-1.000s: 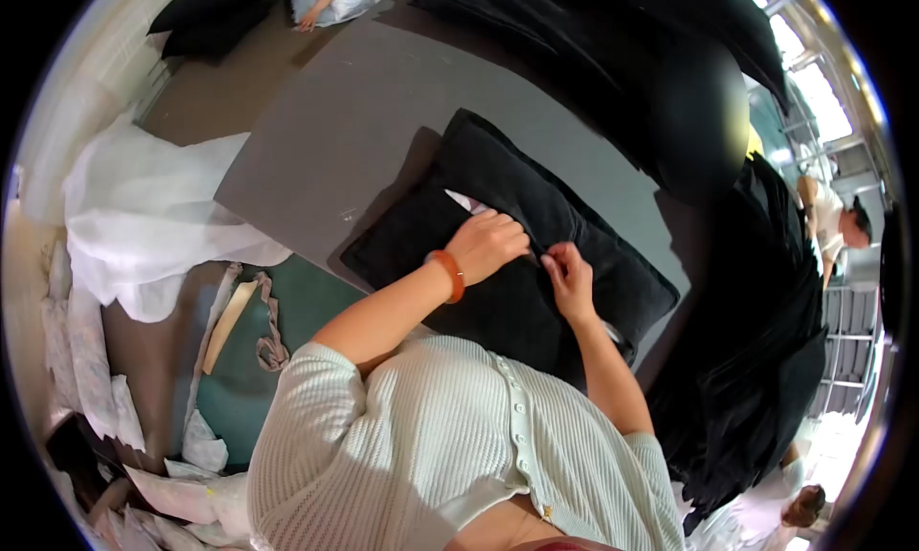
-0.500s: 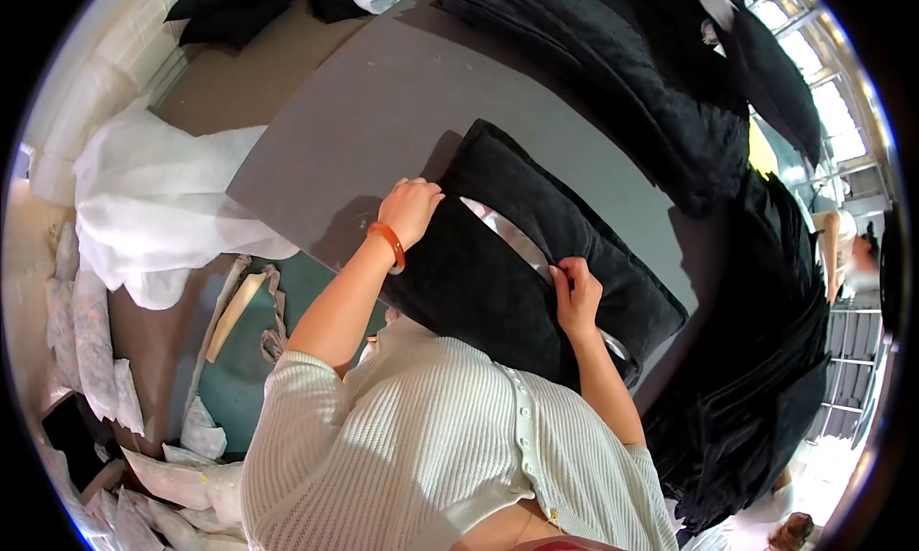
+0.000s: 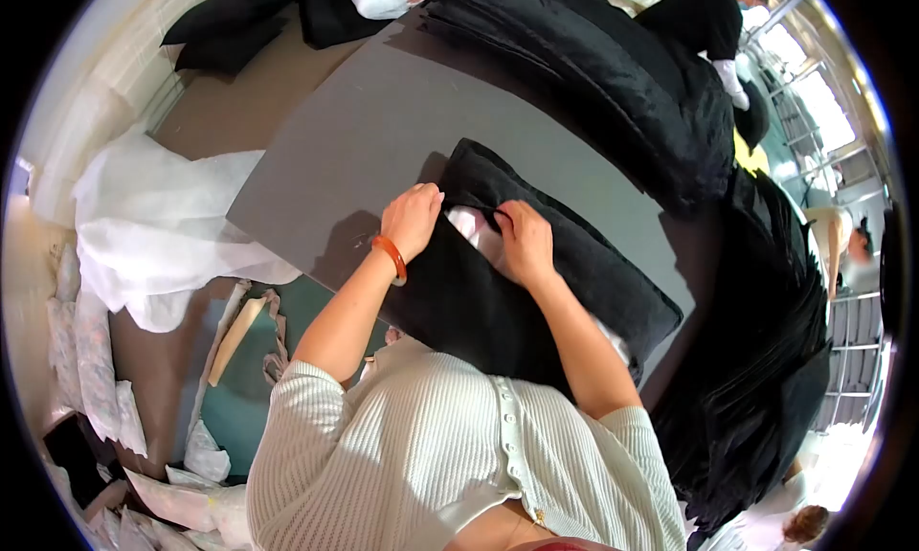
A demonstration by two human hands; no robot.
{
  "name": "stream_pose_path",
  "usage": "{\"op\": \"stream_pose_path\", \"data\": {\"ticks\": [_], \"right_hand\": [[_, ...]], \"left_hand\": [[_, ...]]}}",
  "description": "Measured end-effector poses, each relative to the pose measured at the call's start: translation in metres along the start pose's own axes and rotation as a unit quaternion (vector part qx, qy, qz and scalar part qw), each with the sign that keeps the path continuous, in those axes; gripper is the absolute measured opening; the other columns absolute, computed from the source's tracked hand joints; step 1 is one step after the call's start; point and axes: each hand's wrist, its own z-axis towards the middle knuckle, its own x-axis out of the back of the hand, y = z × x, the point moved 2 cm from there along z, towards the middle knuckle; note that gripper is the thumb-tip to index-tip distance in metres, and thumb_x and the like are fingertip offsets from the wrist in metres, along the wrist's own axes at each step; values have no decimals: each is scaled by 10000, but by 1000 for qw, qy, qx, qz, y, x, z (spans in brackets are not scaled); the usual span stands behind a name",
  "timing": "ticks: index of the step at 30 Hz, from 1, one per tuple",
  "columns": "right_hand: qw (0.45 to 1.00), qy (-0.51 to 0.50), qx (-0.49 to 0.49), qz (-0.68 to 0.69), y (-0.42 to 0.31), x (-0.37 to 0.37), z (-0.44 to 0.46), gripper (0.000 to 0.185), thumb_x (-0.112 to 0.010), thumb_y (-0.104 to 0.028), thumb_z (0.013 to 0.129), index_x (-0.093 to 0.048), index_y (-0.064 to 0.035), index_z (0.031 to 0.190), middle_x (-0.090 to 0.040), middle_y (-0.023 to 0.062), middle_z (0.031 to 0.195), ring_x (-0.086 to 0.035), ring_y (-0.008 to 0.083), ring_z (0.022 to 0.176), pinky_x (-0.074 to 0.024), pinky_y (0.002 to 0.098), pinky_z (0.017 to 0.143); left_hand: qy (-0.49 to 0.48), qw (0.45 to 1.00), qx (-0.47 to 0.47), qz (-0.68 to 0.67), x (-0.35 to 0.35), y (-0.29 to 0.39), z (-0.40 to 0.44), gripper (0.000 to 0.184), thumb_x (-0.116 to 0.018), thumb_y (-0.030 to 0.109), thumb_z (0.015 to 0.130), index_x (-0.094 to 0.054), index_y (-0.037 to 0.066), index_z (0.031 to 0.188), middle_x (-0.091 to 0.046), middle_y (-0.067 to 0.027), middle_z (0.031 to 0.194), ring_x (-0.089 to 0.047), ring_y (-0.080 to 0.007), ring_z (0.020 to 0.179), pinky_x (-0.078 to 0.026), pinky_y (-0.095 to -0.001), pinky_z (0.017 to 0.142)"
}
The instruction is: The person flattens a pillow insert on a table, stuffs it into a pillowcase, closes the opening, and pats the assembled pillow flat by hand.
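Observation:
A black plush cushion cover lies on the grey tabletop in front of my body. A long slit runs across it, and white-and-pinkish filling shows through the gap. At the slit's upper left end, my left hand is closed on the cover's edge; an orange bangle circles that wrist. My right hand pinches the far lip of the slit a short way to the right. Its forearm crosses over the lower right part of the cover.
Stacked black plush covers lie along the table's far side, and more black fabric hangs at right. White cloth drapes at left. Other people are at the far edge and right. Several white packets lie at lower left.
My right hand has moved up and left along the slit, towards my left hand, and now pinches its lip there. My left hand keeps its grip. At upper right, a person has shifted.

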Motion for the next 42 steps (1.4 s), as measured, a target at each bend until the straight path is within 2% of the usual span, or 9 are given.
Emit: {"op": "stream_pose_path", "data": {"ticks": [6, 13, 21, 26, 31, 37, 39, 40, 42], "right_hand": [[991, 13, -105, 84, -2, 4, -22, 52, -609, -73, 848, -603, -36, 884, -636, 140, 895, -630, 343, 852, -491, 412, 726], [987, -27, 155, 16, -60, 17, -1, 230, -742, -154, 743, -649, -83, 941, -557, 80, 1122, -543, 275, 966, -440, 390, 822], [984, -93, 93, -118, -21, -34, -4, 228, -734, -289, 760, -723, -87, 864, -563, 66, 1153, -524, 255, 1039, -426, 382, 850], [991, 16, 128, -36, -22, -12, 3, 196, -730, -123, 753, -688, -69, 937, -589, 84, 1076, -567, 280, 969, -464, 377, 837], [978, -17, 166, -126, -18, 8, 15, 299, -706, -80, 740, -648, -99, 1032, -599, 82, 1001, -591, 276, 904, -485, 408, 755], [987, -115, 47, -104, 6, 6, 32, 159, -624, -41, 828, -622, -53, 986, -637, 105, 883, -621, 305, 898, -496, 361, 751], [994, -100, -8, -39, 18, -2, 36, 85, -606, -54, 878, -612, -24, 957, -648, 71, 830, -633, 236, 807, -485, 300, 733], [969, -100, -115, 196, 32, -9, 34, 61, -596, -66, 902, -613, -27, 946, -639, 33, 833, -612, 175, 790, -467, 267, 731], [830, -113, -269, 475, 35, -18, 22, 85, -567, -101, 958, -615, -38, 929, -591, -54, 848, -523, 38, 785, -420, 202, 739]], "left_hand": [[101, 974, -2, -204, -3, 18, -30, 204, -489, 135, 959, -491, -21, 827, -537, -173, 761, -542, -389, 718, -435, -442, 647], [195, 971, -38, -129, -2, 15, -24, 171, -539, 125, 932, -510, 2, 817, -550, -163, 784, -553, -386, 702, -443, -436, 613], [113, 979, -172, 0, -13, 21, -22, 180, -571, 140, 916, -515, 42, 777, -547, -120, 789, -582, -346, 737, -486, -416, 614], [124, 989, 11, -83, -10, 2, -10, 164, -572, 160, 926, -521, 46, 819, -572, -109, 822, -584, -342, 765, -474, -424, 634], [103, 990, -21, -99, 9, 21, -17, 93, -623, 133, 882, -560, 68, 861, -583, -80, 881, -597, -311, 798, -488, -407, 660], [-30, 966, -252, -49, 20, 21, -9, 94, -657, 82, 827, -586, 62, 886, -575, -61, 939, -614, -273, 842, -510, -365, 720], [-3, 963, -249, -101, 13, 34, -8, 101, -658, 74, 816, -586, 64, 887, -573, -63, 931, -615, -278, 846, -512, -361, 711], [37, 964, -215, -154, 1, 39, -10, 102, -658, 75, 812, -589, 73, 888, -572, -64, 920, -616, -276, 842, -512, -368, 690], [86, 971, -183, -127, -28, 32, -12, 101, -650, 51, 796, -576, 74, 861, -557, -62, 886, -615, -263, 834, -520, -372, 659]]}}
